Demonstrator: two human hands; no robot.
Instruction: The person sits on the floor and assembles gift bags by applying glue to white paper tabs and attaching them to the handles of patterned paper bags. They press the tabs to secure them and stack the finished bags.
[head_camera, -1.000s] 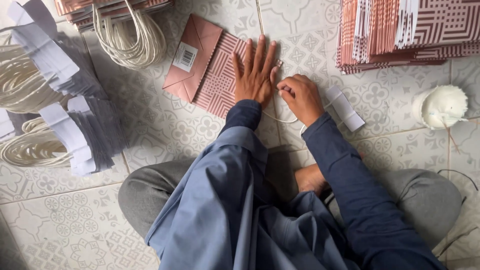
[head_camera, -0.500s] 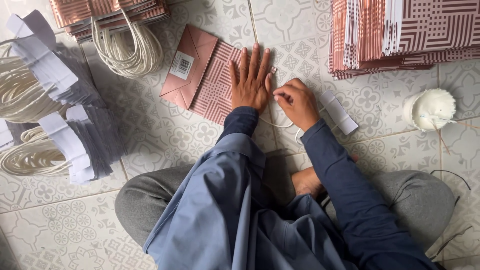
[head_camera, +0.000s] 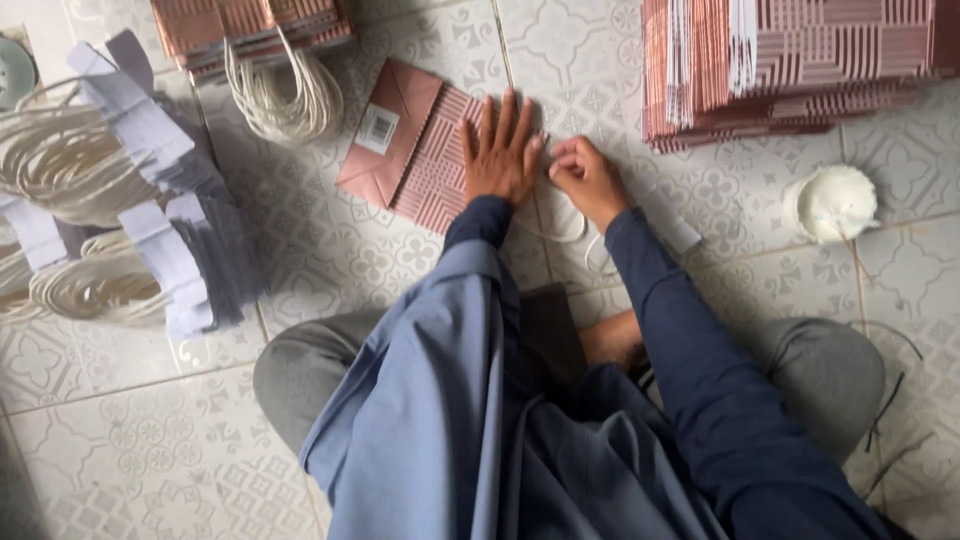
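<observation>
left hand (head_camera: 503, 155) fingers spread flat on the pink paper bag (head_camera: 420, 150), right hand (head_camera: 585, 175) fingers pinching its white cord handle (head_camera: 565, 228)

White label (head_camera: 377, 128) on pink flat bag (head_camera: 420, 150).

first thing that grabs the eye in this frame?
The two hands at top centre: the left hand pressed flat on a flattened pink patterned paper bag on the tiled floor, the right hand pinching at a white cord handle beside it. Next, the tall stack of matching bags at top right and the bundles of white cord at left.
</observation>
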